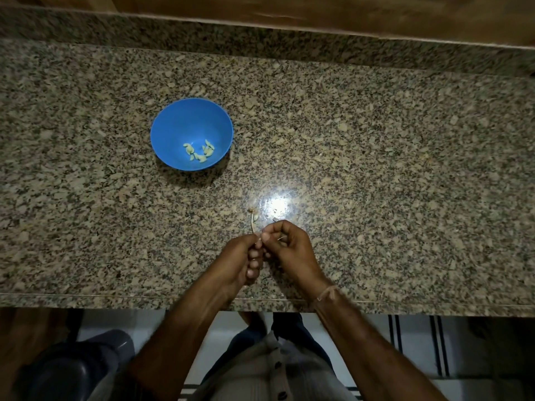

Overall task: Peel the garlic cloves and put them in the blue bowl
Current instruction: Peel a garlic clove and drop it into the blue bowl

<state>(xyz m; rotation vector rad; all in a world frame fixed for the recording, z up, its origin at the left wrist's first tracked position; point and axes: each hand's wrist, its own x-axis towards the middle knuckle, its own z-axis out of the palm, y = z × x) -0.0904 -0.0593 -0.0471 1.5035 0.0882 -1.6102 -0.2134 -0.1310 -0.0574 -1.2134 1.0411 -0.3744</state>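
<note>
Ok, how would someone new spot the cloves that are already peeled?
On the speckled granite counter, find the blue bowl left of centre. The peeled cloves are small pale pieces clustered at its bottom, unlike the garlic bit pinched between left hand and right hand.

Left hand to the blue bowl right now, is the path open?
Probably yes. Only countertop lies between the left hand and the blue bowl. But it and the right hand both pinch a garlic piece, so it must free up first.
</note>
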